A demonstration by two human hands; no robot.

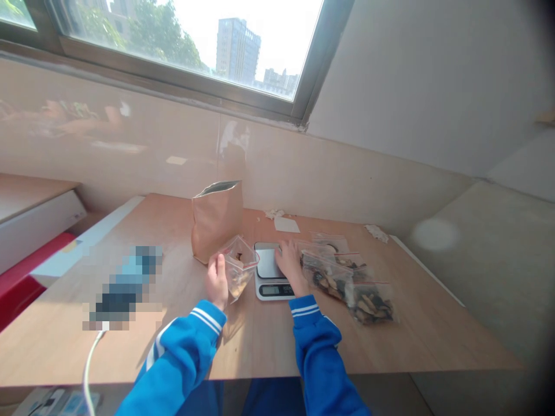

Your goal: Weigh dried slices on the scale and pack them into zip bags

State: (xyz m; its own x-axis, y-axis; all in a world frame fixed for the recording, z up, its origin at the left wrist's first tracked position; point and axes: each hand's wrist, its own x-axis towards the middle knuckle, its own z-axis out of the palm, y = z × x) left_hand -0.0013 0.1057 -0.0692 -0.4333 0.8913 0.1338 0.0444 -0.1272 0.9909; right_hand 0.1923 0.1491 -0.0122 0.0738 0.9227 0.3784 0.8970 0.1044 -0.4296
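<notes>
My left hand (218,281) grips a clear zip bag (238,277) by its left side. The bag's mouth gapes, with a few pale and brown pieces inside. My right hand (289,263) is over the right part of the metal plate of a white kitchen scale (265,267), its fingers curled downward. Whatever sits between those fingertips, if anything, is hidden. The scale's dark display is lit, but I cannot read its digits. Just right of this hand lie several clear zip bags of dried dark slices, one of them a front bag (372,304).
An open brown paper pouch (218,222) stands behind the left hand. Scraps of white paper (287,225) lie near the wall. At left, a blurred-out object (125,289) has a white cable (89,364) running off the front edge of the wooden table (182,352).
</notes>
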